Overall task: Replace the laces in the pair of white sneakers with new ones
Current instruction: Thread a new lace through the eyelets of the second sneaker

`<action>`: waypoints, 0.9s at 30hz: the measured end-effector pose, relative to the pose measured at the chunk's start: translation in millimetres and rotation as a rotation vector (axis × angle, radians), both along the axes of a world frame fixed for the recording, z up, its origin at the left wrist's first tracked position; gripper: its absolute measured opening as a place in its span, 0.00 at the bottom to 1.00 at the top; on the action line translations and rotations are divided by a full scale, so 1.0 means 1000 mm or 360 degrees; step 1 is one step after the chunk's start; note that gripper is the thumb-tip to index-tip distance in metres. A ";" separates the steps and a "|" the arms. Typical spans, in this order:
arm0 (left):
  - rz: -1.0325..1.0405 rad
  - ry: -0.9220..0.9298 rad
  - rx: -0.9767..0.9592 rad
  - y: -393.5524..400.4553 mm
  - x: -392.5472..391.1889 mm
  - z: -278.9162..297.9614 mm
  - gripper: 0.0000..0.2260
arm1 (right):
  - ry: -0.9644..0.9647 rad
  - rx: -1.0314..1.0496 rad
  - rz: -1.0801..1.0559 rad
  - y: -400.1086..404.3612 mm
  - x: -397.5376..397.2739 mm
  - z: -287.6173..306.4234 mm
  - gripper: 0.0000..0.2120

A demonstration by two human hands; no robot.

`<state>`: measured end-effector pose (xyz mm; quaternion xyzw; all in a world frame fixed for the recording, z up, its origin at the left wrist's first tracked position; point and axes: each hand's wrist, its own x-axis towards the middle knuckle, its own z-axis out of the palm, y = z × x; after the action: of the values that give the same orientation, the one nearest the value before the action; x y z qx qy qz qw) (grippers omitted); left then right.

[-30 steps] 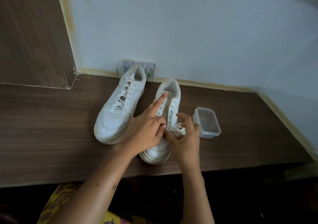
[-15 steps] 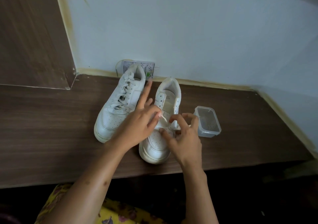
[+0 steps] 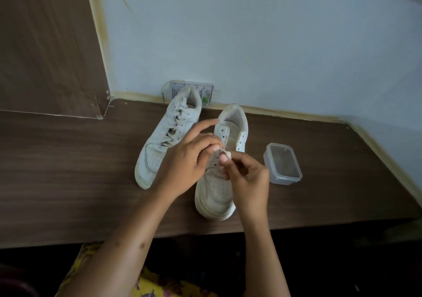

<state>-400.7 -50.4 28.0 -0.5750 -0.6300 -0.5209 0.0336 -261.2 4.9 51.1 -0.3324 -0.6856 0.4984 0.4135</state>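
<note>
Both grips pinch the lace (image 3: 225, 151) over the unlaced sneaker (image 3: 219, 182) at frame centre; I should feed its tip squarely through the eyelet.

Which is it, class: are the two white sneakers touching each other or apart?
Cannot tell. In the head view the left hand covers the stretch between the laced sneaker and the unlaced sneaker; only their toes show, with bare tabletop between.

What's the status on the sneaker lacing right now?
Both hands, left and right, pinching a white lace over the right sneaker. Its upper eyelets empty; left sneaker laced. Plastic container alongside, clear of hands.
</note>
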 end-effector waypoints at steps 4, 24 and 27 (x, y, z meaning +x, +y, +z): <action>-0.0213 0.0122 -0.0418 -0.002 -0.010 -0.009 0.27 | -0.0128 0.0065 -0.0033 0.013 0.011 -0.003 0.08; -0.0351 -0.0165 -0.0675 -0.001 -0.007 -0.007 0.12 | -0.0817 0.0946 -0.0385 0.018 0.000 -0.026 0.10; -0.0347 -0.0169 -0.0674 0.000 -0.009 -0.009 0.10 | -0.0777 0.0705 -0.0335 0.021 -0.001 -0.023 0.10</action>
<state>-409.4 -50.3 18.8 -0.6057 -0.6602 -0.4073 -0.1773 -261.7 25.5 28.1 -0.4129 -0.8178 0.1978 0.3486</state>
